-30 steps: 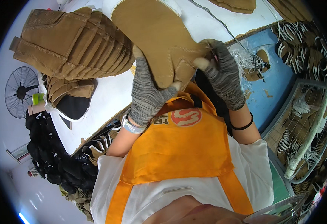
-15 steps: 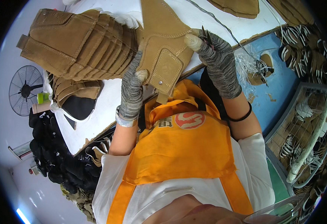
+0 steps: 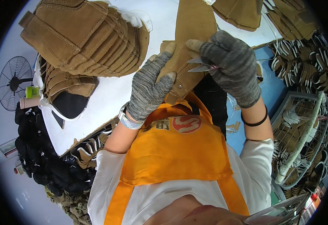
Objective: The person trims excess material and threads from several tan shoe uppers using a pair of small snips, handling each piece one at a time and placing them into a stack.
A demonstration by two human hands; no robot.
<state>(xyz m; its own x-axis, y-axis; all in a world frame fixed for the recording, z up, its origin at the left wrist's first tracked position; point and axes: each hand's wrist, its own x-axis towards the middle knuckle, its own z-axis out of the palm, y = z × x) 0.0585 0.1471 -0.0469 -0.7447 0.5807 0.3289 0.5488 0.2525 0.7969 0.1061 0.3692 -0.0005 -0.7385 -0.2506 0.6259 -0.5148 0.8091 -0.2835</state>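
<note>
Trimming step, by the look of it: left hand (image 3: 149,88) in a grey glove grips the tan suede piece (image 3: 192,41), held above the white table's (image 3: 107,93) near edge. Right hand (image 3: 231,63) is closed on small snips (image 3: 198,64), blades slightly parted at the stitching. Next move needs the blades lined up on the thread, clear of the suede

Both hands raised in front of my chest, gloved, fingers closed in grips.

My left hand (image 3: 149,88), in a grey knit fingerless glove, has its back to the camera, bare fingertips (image 3: 170,76) curled forward, a band at the wrist. My right hand (image 3: 229,63), gloved alike, sits just beside it, thumb and forefinger pinched together, a black band on the forearm; both forearms bare, elbows bent.
</note>
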